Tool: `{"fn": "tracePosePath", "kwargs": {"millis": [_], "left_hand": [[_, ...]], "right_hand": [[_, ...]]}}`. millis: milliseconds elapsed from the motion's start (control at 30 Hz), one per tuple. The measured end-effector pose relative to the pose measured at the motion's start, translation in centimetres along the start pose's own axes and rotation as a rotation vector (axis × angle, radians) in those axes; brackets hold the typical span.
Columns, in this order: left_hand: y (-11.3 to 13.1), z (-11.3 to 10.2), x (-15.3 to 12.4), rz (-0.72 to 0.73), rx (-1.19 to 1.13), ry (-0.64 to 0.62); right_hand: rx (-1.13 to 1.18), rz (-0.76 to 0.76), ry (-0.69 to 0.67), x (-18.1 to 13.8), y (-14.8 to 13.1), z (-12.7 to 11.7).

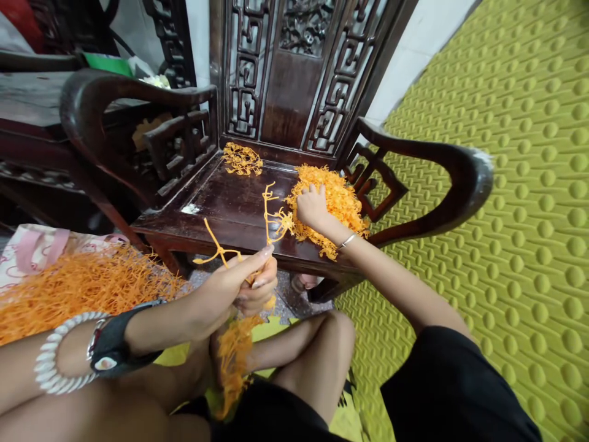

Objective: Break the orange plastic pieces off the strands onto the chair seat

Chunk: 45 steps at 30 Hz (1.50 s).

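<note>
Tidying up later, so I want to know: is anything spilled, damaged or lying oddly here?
Nothing looks damaged. A heap of orange plastic sprigs hangs over the front edge of the dark carved wooden chair seat beside the right hand; a few could slip off.

right hand fingertips: buried in the orange pile (338, 202) on the chair seat (234, 199)
loose orange heap (78, 285) left of the chair seat: cut by the left edge
chair back: top cropped
</note>
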<state>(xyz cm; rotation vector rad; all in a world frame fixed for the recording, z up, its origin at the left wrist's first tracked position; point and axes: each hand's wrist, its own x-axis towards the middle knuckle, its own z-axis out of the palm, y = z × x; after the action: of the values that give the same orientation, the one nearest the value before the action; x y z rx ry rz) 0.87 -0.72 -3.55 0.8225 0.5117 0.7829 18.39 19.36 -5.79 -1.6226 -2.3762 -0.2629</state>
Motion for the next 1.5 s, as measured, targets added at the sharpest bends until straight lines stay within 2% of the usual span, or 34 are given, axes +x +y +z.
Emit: {"fn": "tracePosePath", "kwargs": {"millis": [100, 133, 200, 300, 367, 400, 567, 667, 800, 833, 900, 967, 1000, 1067, 1133, 1167, 1333, 1400, 1500], "left_hand": [[0.2, -0.1, 0.0, 0.005, -0.017, -0.022], [0.2, -0.1, 0.1, 0.011, -0.019, -0.028], [0.3, 0.0, 0.2, 0.025, -0.021, -0.035], [0.2, 0.2, 0.4, 0.016, 0.005, -0.017], [-0.1, 0.2, 0.7, -0.013, 0.031, 0.005], [-0.2, 0.1, 0.8, -0.029, 0.033, 0.019], [0.3, 0.5, 1.3, -0.016, -0.114, 0.190], [1.3, 1.2, 1.4, 0.014, -0.191, 0.266], [1.9, 1.8, 1.5, 0.038, -0.311, 0.295], [2.0, 1.7, 1.4, 0.022, -0.333, 0.302], [2.0, 1.5, 1.3, -0.016, -0.360, 0.337], [2.0, 1.1, 1.1, -0.017, -0.376, 0.375], [2.0, 0.9, 1.1, -0.003, -0.384, 0.383], [2.1, 0.5, 1.3, 0.021, -0.399, 0.380], [2.3, 0.4, 1.6, 0.025, -0.404, 0.376], [2.4, 0.5, 1.8, 0.037, -0.405, 0.374], [3.4, 1.7, 2.4, 0.139, -0.386, 0.316], [3.9, 2.0, 2.5, 0.192, -0.381, 0.302], [4.6, 2.3, 2.6, 0.271, -0.373, 0.278]], "right_hand": [[0.063, -0.053, 0.041, -1.4, -0.4, -1.0], [0.154, -0.087, 0.074, -2.1, -0.9, -1.6], [0.507, -0.149, 0.126, -3.9, -2.4, -2.8], [1.151, -0.220, 0.017, -6.9, -4.4, -4.3], [1.278, -0.256, -0.097, -8.5, -5.1, -5.1], [1.273, -0.262, -0.103, -9.1, -5.1, -5.5], [1.197, -0.154, 0.112, -9.3, -4.6, -6.1], [1.181, -0.109, 0.161, -8.3, -5.0, -5.5], [1.143, -0.119, 0.183, -6.3, -4.8, -5.1], [1.130, -0.089, 0.224, -5.6, -4.0, -5.1], [1.074, 0.029, 0.389, -4.2, -1.3, -5.3], [0.906, 0.146, 0.555, -3.2, 2.0, -5.3], [0.750, 0.163, 0.533, -2.9, 3.5, -5.2], [0.385, 0.169, 0.349, -2.9, 5.5, -4.4], [0.117, 0.155, 0.169, -3.4, 6.1, -3.1], [0.049, 0.148, 0.129, -3.6, 6.1, -2.4], [-0.240, 0.021, 0.101, -4.3, 4.9, 0.2], [-0.350, -0.023, 0.106, -4.4, 4.6, 0.3], [-0.395, -0.032, 0.160, -4.9, 3.9, 0.0]]}}
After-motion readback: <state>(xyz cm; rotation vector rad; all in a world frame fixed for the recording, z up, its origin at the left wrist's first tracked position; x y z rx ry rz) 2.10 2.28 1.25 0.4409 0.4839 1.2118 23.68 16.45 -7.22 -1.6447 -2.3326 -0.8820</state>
